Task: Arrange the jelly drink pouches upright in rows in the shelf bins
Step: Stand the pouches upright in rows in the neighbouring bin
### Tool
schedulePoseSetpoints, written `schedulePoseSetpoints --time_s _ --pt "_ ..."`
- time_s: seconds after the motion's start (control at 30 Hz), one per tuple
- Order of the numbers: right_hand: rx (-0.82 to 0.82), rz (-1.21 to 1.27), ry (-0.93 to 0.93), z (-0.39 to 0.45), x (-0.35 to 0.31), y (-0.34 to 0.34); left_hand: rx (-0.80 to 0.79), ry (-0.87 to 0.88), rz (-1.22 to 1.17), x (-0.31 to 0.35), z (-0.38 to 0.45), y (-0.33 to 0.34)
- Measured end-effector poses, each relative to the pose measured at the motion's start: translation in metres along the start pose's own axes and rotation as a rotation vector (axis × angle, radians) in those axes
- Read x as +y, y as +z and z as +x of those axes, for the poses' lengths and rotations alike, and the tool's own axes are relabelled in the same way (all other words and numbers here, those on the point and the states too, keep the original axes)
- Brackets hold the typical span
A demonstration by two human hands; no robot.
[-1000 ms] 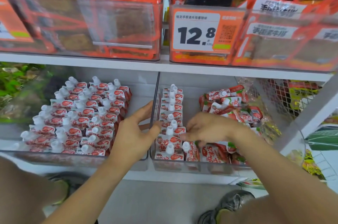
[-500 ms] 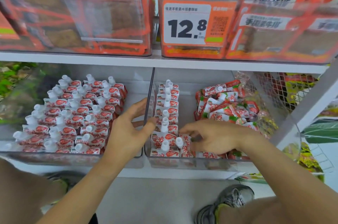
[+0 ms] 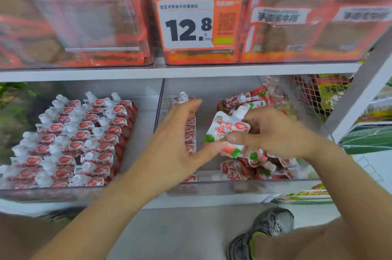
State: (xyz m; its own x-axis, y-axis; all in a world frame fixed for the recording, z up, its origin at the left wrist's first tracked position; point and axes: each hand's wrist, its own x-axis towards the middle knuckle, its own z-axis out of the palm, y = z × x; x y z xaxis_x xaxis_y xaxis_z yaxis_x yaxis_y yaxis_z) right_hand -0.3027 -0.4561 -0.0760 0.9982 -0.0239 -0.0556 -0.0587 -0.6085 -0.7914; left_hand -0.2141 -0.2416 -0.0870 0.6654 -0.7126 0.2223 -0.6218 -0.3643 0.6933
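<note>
Now, right hand [image 3: 273, 132] pinching a jelly pouch [image 3: 227, 130] above the clear right bin [image 3: 244, 183]; left hand [image 3: 176, 143] spread, holding nothing; white shelf [image 3: 191, 71] overhead; grey floor [image 3: 180, 232] below.

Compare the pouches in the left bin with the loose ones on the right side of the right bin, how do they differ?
The pouches in the left bin stand upright in tidy rows, white caps up; the loose pouches in the right bin lie tumbled on their sides. The left group fills most of its bin; the loose heap sits only along the right side. Both look like the same red-and-white strawberry pouch.
</note>
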Motion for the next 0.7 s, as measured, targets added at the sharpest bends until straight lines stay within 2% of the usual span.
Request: schedulePoseSetpoints --time_s 0.1,0.17,0.2,0.23,0.27,0.33,0.4,0.5,0.53,0.57,0.67,0.7 --pt "-0.042 0.32 0.056 -0.004 0.003 0.004 -0.13 -0.049 -0.011 -0.004 0.016 0.013" --pt "0.066 0.395 0.117 -0.008 0.009 -0.002 -0.108 -0.097 -0.073 -0.009 0.02 0.015" --pt "0.18 0.316 0.155 -0.01 0.017 -0.009 -0.077 -0.119 -0.083 -0.011 0.02 0.015" --pt "0.287 0.118 0.165 -0.013 0.019 -0.016 -0.038 -0.137 -0.094 -0.011 0.018 0.014" --pt "0.326 -0.16 0.166 -0.016 0.025 -0.022 0.005 -0.156 -0.112 -0.01 0.017 0.012" --pt "0.207 -0.514 0.157 -0.021 0.028 -0.021 0.089 -0.2 -0.174 -0.006 0.013 0.008" --pt "0.163 -0.597 0.161 -0.022 0.029 -0.005 0.132 -0.252 -0.229 -0.003 0.011 0.004" --pt "0.407 -0.539 -0.025 -0.016 0.026 0.013 0.114 -0.298 -0.269 -0.002 0.006 0.0" --pt "0.415 -0.559 -0.089 -0.013 0.025 0.016 0.104 -0.309 -0.291 -0.002 0.004 -0.001" --pt "0.349 -0.609 -0.123 -0.011 0.028 0.019 0.099 -0.316 -0.313 -0.002 0.001 -0.001" --pt "0.003 -0.746 -0.078 0.0 0.042 0.023 0.085 -0.325 -0.343 -0.002 -0.004 0.001" --pt "-0.032 -0.751 -0.072 0.004 0.045 0.023 0.077 -0.326 -0.349 -0.003 -0.005 0.001"
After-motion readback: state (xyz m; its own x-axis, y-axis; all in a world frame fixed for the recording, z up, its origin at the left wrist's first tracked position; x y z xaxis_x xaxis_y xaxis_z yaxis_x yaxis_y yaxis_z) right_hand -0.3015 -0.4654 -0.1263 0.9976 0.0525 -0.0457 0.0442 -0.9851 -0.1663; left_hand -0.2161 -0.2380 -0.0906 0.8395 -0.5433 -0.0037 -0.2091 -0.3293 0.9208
